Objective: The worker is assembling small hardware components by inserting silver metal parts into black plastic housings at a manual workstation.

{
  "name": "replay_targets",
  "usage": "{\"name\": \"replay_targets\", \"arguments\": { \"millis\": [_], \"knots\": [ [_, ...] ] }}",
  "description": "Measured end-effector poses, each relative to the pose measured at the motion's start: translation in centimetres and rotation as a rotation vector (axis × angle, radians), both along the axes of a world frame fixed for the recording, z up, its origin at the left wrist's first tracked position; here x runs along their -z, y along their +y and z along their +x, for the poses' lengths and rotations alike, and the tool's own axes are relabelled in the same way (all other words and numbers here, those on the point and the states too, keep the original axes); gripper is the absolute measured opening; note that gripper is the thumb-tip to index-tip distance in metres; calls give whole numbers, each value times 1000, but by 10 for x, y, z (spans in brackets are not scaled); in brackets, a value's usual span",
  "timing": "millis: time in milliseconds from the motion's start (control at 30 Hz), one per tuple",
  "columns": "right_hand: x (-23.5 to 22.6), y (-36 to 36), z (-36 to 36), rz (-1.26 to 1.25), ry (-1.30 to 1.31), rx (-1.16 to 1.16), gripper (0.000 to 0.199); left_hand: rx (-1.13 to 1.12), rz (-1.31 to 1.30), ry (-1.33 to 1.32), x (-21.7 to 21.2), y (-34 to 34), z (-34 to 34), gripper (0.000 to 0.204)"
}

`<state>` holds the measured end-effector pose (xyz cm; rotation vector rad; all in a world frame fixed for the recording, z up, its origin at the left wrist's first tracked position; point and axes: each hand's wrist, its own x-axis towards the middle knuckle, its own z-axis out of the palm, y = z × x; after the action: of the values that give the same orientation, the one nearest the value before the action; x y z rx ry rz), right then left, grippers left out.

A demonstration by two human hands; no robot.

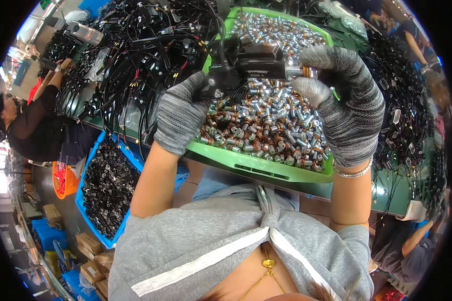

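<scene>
My left hand [180, 116], in a grey knit glove, is closed round the left end of a black brake assembly [260, 62] with a cable or hose rising from it. The assembly hangs level above a green tray [251, 163]. At its right end sits a silver threaded bolt [292, 71] with copper-coloured rings. My right hand [355, 108], gloved alike, pinches the outer end of that bolt between thumb and forefinger. How far the bolt sits in the assembly is hard to see. Many similar silver bolts [273, 118] with copper-coloured rings fill the tray beneath both hands.
Black cable assemblies [140, 55] heap over the table at left, more black parts [404, 115] at right. A blue crate [88, 193] of small black parts and an orange bin [63, 180] stand below left. Other people [32, 115] work at both sides.
</scene>
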<state>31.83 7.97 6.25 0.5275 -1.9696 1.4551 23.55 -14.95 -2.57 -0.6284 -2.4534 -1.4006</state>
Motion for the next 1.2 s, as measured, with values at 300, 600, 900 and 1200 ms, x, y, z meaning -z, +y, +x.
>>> {"name": "replay_targets", "arguments": {
  "millis": [300, 600, 900, 1200],
  "knots": [
    [-9, -4, 6, 135, -93, 140, 26, -14, -56, -3, -8, 2, 2, 29],
    [-8, -3, 9, 385, -117, 306, 19, -35, -97, 13, -5, -1, 1, 32],
    [-4, 1, 7, 159, 4, 112, 34, -10, -149, 19, -8, -2, 3, 34],
    [-1, 9, 13, 229, 99, 147, 32, -24, -128, 28, -5, -1, 1, 32]
  ]
}}
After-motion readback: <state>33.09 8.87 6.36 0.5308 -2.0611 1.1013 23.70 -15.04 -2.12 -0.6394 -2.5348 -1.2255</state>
